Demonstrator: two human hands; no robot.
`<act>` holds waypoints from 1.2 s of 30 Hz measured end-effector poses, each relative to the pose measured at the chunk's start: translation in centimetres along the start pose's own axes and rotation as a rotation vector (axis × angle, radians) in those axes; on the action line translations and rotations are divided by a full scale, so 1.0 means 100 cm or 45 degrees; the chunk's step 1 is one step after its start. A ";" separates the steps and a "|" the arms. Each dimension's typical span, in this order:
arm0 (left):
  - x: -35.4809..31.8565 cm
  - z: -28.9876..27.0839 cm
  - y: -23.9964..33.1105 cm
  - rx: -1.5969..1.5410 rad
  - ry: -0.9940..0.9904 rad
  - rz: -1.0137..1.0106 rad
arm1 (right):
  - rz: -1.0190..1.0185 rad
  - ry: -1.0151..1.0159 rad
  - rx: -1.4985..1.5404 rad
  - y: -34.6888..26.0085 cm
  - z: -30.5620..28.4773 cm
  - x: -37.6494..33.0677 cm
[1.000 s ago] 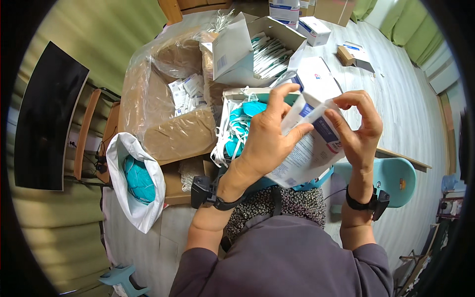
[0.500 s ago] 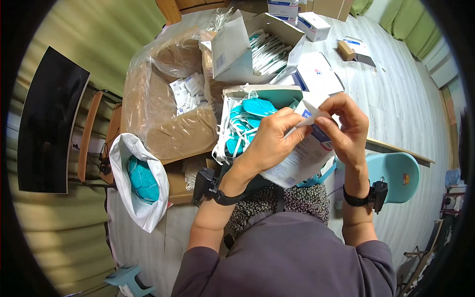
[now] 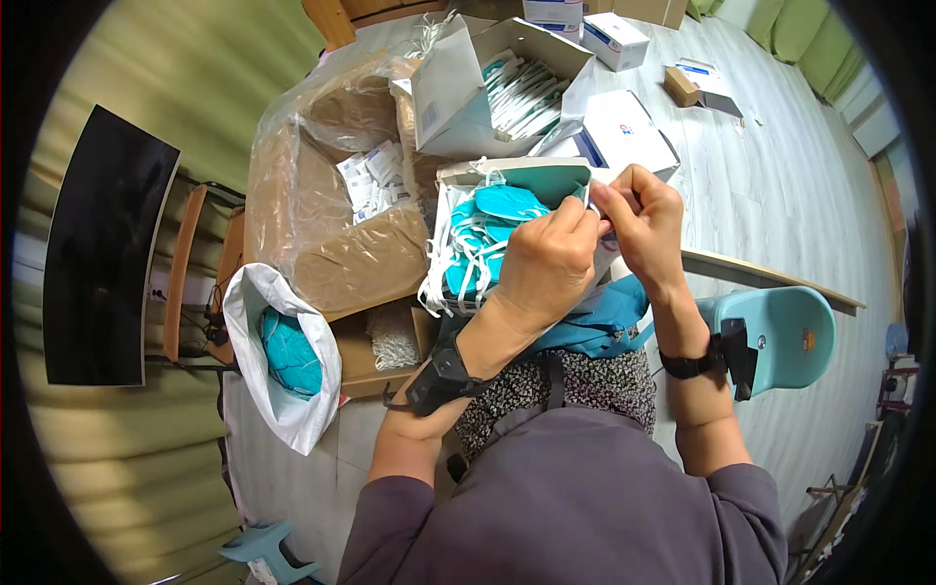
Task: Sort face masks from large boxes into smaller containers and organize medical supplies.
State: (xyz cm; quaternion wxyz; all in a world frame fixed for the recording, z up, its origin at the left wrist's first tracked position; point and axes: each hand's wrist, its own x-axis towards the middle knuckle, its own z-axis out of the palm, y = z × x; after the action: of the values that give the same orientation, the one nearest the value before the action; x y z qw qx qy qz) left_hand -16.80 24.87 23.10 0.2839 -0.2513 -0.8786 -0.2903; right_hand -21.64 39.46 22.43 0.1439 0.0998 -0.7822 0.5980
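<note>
My left hand point(image 3: 553, 255) and my right hand point(image 3: 643, 226) meet just right of an open box point(image 3: 541, 173) of teal masks point(image 3: 512, 203) with white straps. Both have their fingertips closed in a pinch at the upper edge of a white printed carton point(image 3: 605, 255). Most of that carton is hidden behind my left hand and wrist. The masks lie heaped and their straps spill over the box's left side. Teal fabric point(image 3: 604, 317) shows below my hands, over my lap.
At left, a white sack point(image 3: 246, 322) holds teal mask pieces point(image 3: 291, 353). Behind it stands a plastic-lined cardboard box point(image 3: 356, 268) with small white packets point(image 3: 372, 177). Farther back are a carton point(image 3: 453, 107) of wrapped masks and a closed white box point(image 3: 629, 132). A teal stool point(image 3: 780, 336) stands right.
My right hand has come left and my hands are closer together. The carton has tipped, so its broad printed face, seen before, is now mostly out of sight.
</note>
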 end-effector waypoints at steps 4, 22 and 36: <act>-0.004 -0.006 0.041 0.047 0.093 0.497 | 0.320 0.029 0.379 0.091 -0.018 0.035; 0.001 -0.019 0.010 -0.664 -0.290 -0.418 | 0.171 -0.620 0.464 0.008 -0.049 -0.004; 0.006 -0.008 0.038 0.484 -0.257 0.365 | 0.178 -0.005 -0.168 0.046 -0.005 0.027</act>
State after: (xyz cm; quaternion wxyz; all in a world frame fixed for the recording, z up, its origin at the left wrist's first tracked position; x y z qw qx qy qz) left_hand -14.66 27.18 25.39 0.2750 -0.3430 -0.8968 -0.0501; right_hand -25.58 41.19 19.33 0.1066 0.0366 -0.8252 0.5535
